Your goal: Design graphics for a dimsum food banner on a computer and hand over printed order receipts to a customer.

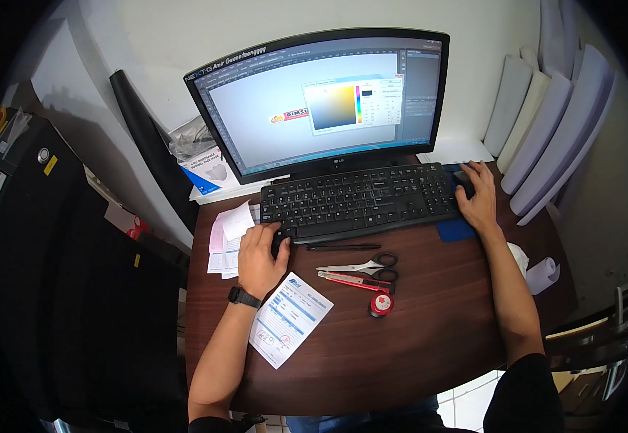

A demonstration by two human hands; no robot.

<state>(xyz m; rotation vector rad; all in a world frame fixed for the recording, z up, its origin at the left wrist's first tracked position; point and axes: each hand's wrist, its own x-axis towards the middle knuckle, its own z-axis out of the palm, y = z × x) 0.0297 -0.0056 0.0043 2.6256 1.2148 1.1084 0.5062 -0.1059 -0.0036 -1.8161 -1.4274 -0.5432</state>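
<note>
My right hand (481, 200) is wrapped over a black computer mouse (463, 177) on a blue mouse pad (457, 230). At the lower left corner of the black keyboard (357, 198), my left hand (259, 254) rests with its fingers on the keys and its thumb apart. Behind the keyboard stands a monitor (256, 90). Its screen shows a color picker window (334, 107) over a white canvas with a small red and yellow logo. A printed form (291, 320) lies beside my left wrist, which wears a black watch (244, 296).
Before the keyboard lie a black pen (343, 247), scissors (354, 268), a red box cutter (355, 281) and a small round red-topped container (381, 304). Paper slips (225, 238) lie left. Large rolls (563, 137) lean at the right. A black machine (61, 274) stands left of the desk.
</note>
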